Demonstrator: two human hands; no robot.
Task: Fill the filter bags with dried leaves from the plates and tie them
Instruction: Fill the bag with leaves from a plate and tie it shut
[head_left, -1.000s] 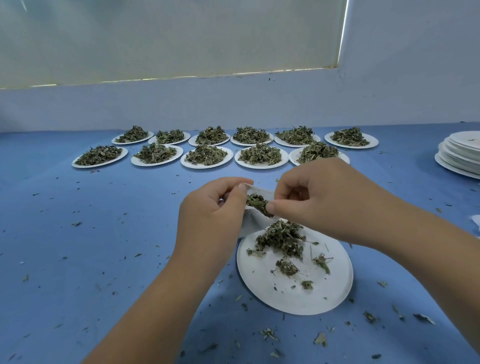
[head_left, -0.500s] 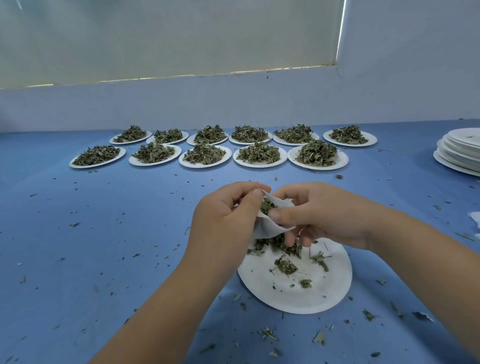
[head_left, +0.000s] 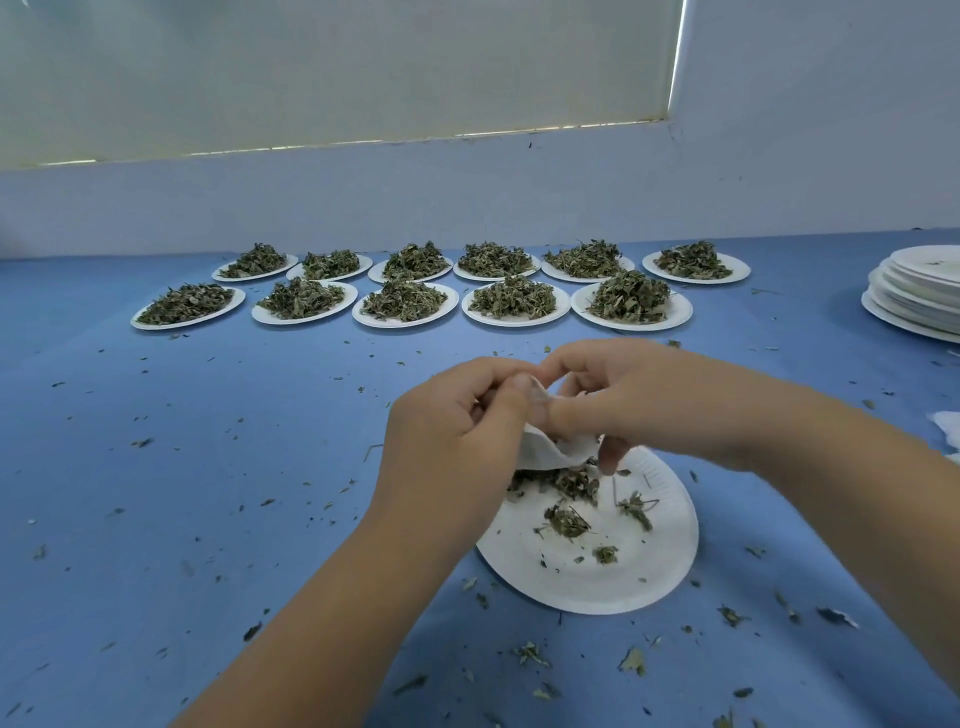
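Blue bench (head_left: 156, 467) covering: matt, smooth; cloth or plastic sheet, cannot tell which. Near plate (head_left: 597, 582), 5 o'clock: white paper, matt. The filter bag (head_left: 550, 452): thin white fibrous material, matt, creased. The dried leaves (head_left: 571, 480): dull green, rough, crumbly. The plate stack (head_left: 914, 301), 3 o'clock: same matt white paper.

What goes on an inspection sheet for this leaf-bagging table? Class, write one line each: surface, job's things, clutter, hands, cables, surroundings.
Surface: blue table, flat, speckled with bits.
Job's things: filter bag held over the near plate, which holds a few dried leaves; eleven heaped plates in two rows at the back.
Clutter: leaf crumbs scattered on the table; stack of plates at right; white scrap at the right edge, unclear.
Hands: left hand and right hand both pinch the filter bag's top.
Cables: nothing seen.
Surroundings: pale wall, window blind above.
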